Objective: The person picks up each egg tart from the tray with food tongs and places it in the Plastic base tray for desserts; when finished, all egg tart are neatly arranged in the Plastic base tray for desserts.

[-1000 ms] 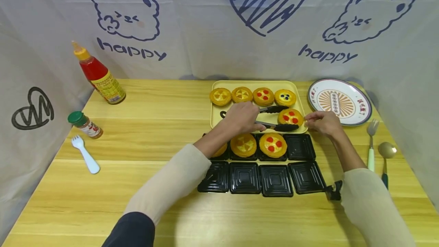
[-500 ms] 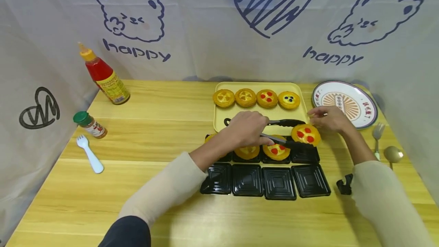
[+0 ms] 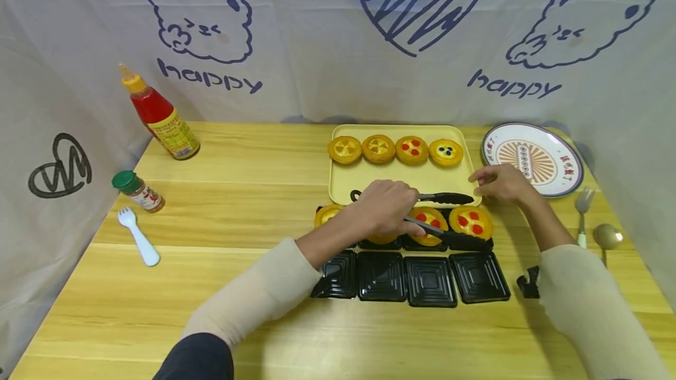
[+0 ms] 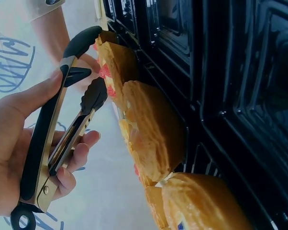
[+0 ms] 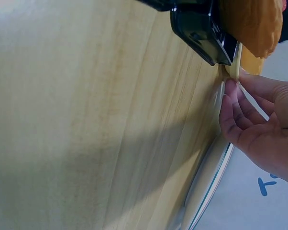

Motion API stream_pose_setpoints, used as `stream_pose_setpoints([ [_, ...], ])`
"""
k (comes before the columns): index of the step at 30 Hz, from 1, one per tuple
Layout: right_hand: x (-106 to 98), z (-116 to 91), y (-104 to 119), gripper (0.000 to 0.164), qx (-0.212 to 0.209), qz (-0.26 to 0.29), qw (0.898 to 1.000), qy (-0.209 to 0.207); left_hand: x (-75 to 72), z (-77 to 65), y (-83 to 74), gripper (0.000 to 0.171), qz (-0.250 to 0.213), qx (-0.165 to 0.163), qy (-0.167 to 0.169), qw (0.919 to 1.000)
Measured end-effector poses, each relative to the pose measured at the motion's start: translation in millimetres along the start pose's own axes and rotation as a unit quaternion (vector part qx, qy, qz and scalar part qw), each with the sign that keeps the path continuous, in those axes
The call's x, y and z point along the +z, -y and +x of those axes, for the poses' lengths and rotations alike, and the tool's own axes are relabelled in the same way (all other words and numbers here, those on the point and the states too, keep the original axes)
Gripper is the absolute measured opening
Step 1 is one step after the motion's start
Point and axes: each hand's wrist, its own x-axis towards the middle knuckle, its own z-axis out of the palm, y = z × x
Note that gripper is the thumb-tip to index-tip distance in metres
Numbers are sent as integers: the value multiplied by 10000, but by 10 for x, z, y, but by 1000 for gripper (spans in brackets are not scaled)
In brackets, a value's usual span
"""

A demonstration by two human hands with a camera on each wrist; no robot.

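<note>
1. A red-topped tart [image 3: 470, 221], round with a layered golden crust, sits in the rightmost black plastic cup [image 5: 196, 36] of the back row, beside three other tarts.
2. A person's left hand [image 3: 388, 207] has its fingers clamped on metal-armed tongs [image 3: 462, 240]. Their black, scalloped tips stand apart on either side of that tart; whether they touch it cannot be told.
3. The right hand [image 3: 502, 183], fingers and thumb together, pinches the right rim of a smooth yellow tray [image 3: 422, 177] bearing a line of four tarts [image 3: 378, 149].
4. In front lie four glossy black squares [image 3: 480, 277], ridged in nested outlines.
5. The surface [image 3: 253, 151] shows pale wood grain. A sauce bottle [image 3: 168, 125], green-capped shaker [image 3: 140, 192] and pale blue fork [image 3: 139, 239] lie or stand left; a round patterned plate [image 3: 528, 157], metal fork [image 3: 583, 204] and spoon [image 3: 607, 237], right.
6. Pale cloth [image 3: 317, 63] printed with bears, hearts and the word "happy" hangs behind.
7. Half a second earlier, the tart hung raised between the tongs; now it sits lower, in the cup, with the tips spread wider.
</note>
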Motion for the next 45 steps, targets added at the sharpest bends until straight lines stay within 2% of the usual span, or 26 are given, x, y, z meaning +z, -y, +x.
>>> stream_pose_setpoints([
  [5, 2, -3, -12, 34, 26, 35, 10000, -24, -51, -59, 59, 48, -142, 58, -37, 9999],
  [9, 19, -16, -29, 34, 41, -24, 10000, -84, -107, -200, 238, 60, -399, -75, -55, 9992],
  [15, 60, -57, -59, 34, 2, -137, 9998, -147, -94, -512, 728, 76, -744, -663, -310, 9945],
  [19, 78, -79, -74, 34, -31, -141, 9996, -231, -23, -690, 1119, 75, -934, -1116, -586, 9876],
  [23, 81, -88, -76, 34, -65, -140, 9993, -326, 69, -791, 1459, 67, -978, -1511, -807, 9804],
  [27, 78, -89, -85, 35, -97, -114, 9993, -350, 150, -827, 1689, 64, -987, -1830, -878, 9742],
  [34, 96, -78, -85, 34, -119, -76, 9991, -394, 228, -788, 1855, 61, -993, -2175, -721, 9683],
  [38, 108, -64, -72, 33, -132, -29, 9991, -393, 263, -758, 1877, 60, -990, -2202, -680, 9680],
  [45, 90, -71, -47, 33, -123, -70, 9989, -438, 275, -786, 1863, 58, -914, -2189, -842, 9678],
])
